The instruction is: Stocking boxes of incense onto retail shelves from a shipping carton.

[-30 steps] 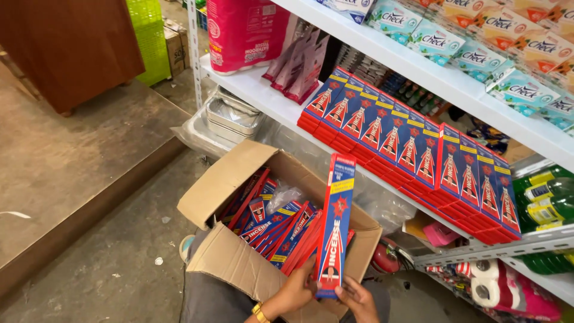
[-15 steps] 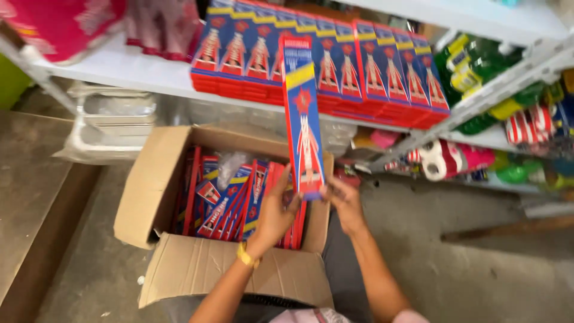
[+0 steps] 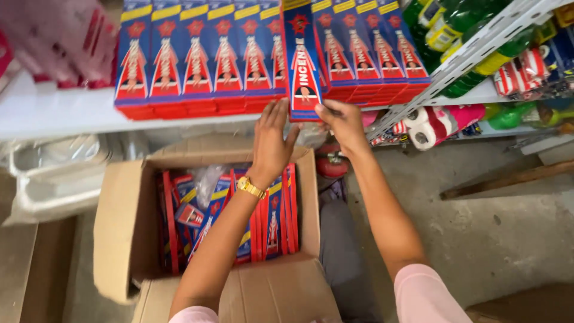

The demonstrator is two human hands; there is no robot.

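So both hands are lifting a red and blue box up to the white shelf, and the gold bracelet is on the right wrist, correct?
Not quite. In the head view the gold bracelet is on the left wrist, not the right. The rest holds: the left hand and right hand hold the long red and blue box up against the row of matching boxes on the white shelf.

The box (image 3: 301,57) is long, flat and narrow — blue on its face with a red figure and a red band at the foot. It stands upright, held at its lower end, its face outward, in front of a row of matching boxes (image 3: 197,57) standing side by side on the white shelf (image 3: 54,110).
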